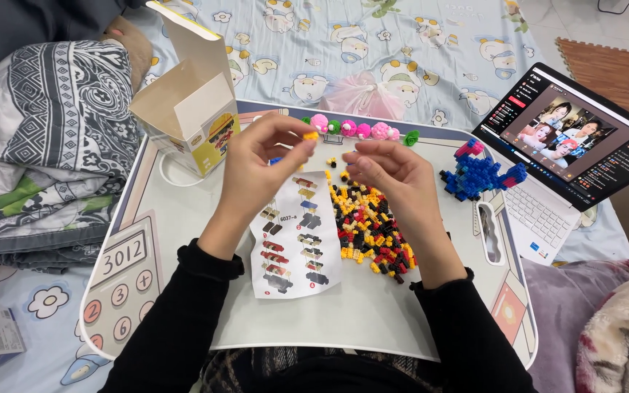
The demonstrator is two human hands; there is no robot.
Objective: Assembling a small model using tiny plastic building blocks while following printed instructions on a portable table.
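Bricks lie in a loose heap of yellow, black and red on the lap tray, just right of the instruction sheet. The left hand is raised above the sheet, its fingers pinched narrow on a small yellow brick. The right hand hovers over the heap with fingers curled close; whether it holds anything cannot be told. An open box stands at the tray's far left corner, a row of pink and green pieces lines the far edge, and a blue brick model sits near the right edge. Bare tray surface lies along the near edge. A laptop lies beyond the right rim.
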